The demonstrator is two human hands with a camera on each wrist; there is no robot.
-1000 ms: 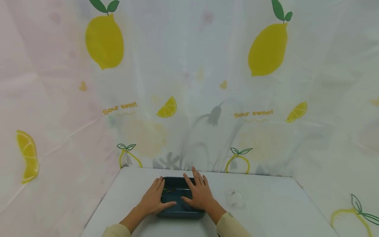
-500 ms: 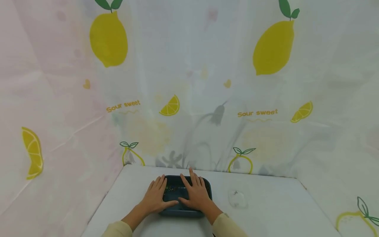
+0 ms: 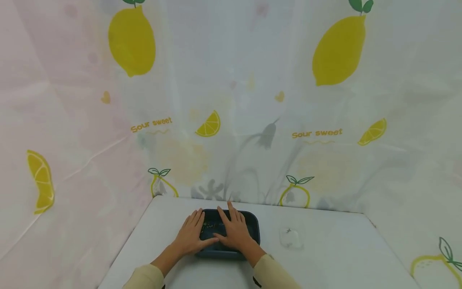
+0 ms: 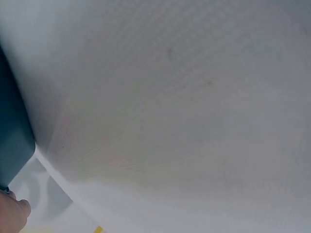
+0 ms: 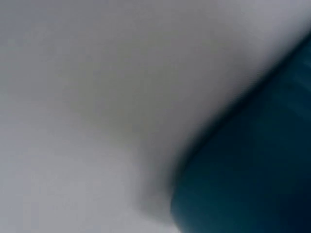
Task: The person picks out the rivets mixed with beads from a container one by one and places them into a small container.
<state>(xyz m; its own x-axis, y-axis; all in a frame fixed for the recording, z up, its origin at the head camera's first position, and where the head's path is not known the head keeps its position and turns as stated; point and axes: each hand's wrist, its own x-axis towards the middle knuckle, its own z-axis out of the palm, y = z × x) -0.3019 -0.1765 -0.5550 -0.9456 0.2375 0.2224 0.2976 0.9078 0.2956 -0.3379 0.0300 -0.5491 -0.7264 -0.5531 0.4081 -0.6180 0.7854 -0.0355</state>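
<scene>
A dark blue rectangular tray (image 3: 221, 255) sits on the white table in the head view. Small multicoloured bits (image 3: 208, 225) lie inside it toward the back left. My left hand (image 3: 190, 237) rests along the tray's left rim, fingers straight and thumb stretched over the inside. Spread fingers show on my right hand (image 3: 236, 233), which is over the tray's right half and covers part of it. The two thumbs nearly meet above the tray. In the left wrist view the tray's outer wall (image 4: 13, 131) stands beside fingertips (image 4: 12, 213); a blurred tray side (image 5: 243, 179) fills the right wrist view's corner.
A small transparent piece (image 3: 290, 239), like a clear bag or lid, lies on the white table (image 3: 335, 253) to the right of the tray. A lemon-printed curtain (image 3: 245, 104) hangs behind the table and at both sides.
My right hand has slid left over the tray, uncovering its right rim. My left hand stays at the left rim. The head view has shifted slightly.
</scene>
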